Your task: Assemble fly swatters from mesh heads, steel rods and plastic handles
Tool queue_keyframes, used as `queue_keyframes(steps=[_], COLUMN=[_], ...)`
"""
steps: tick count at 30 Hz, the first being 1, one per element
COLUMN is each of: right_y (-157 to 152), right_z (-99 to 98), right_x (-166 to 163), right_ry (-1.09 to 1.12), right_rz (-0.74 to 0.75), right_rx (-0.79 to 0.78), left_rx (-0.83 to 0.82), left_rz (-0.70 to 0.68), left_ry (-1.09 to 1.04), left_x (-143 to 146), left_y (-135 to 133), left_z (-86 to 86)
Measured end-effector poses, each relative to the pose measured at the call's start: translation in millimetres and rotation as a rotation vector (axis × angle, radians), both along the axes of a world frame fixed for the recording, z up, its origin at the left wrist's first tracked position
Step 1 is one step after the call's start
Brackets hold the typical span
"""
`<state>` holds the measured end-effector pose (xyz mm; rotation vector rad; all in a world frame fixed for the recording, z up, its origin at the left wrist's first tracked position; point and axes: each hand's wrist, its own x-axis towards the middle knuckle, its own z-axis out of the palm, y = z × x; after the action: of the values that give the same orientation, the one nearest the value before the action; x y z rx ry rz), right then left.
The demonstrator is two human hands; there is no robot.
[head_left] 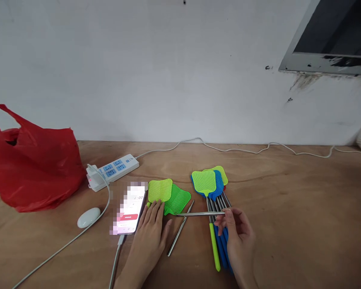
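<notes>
My left hand (149, 230) lies flat with its fingers stretched out, their tips at the lower edge of a yellow-green fly swatter head (160, 190). A green fly swatter head (178, 199) partly shows beside it. Between thumb and fingers, my right hand (237, 230) pinches a metal rod (201, 214), held nearly level. Its left end is by the green head's neck; I cannot tell whether they are joined. A second metal rod (177, 237) lies slantwise beneath it. Behind the right hand lie several fly swatters (203, 181) with yellow-green and blue heads and handles, partly hidden by the hand.
Left of my left hand, a lit phone (129, 214) lies with a charging cable (116, 257) plugged in. Farther left are a white oval object (88, 218), a power strip (117, 168) and a red plastic bag (36, 164). A thin cord (228, 150) runs along the wall.
</notes>
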<state>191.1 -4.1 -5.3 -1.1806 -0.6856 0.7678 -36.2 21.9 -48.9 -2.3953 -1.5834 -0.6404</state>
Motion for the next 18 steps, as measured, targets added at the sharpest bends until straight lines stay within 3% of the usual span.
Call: queue_keyframes(steps=[8, 13, 18], right_y=[0.1, 0.0, -2.8], right_z=[-11.3, -6.6, -2.9], right_x=[-9.4, -6.2, -1.5], right_ry=[-0.294, -0.237, -0.262], right_rz=[0.056, 0.025, 0.116], right_rx=[-0.018, 0.034, 0.053], left_rx=[-0.056, -0.080, -0.080], left_rz=[-0.019, -0.033, -0.027], left_ry=[-0.104, -0.099, -0.058], left_x=[-5.0, -7.7, -10.2], left_y=[-2.6, -4.3, -4.8], left_z=[3.6, 4.3, 1.7])
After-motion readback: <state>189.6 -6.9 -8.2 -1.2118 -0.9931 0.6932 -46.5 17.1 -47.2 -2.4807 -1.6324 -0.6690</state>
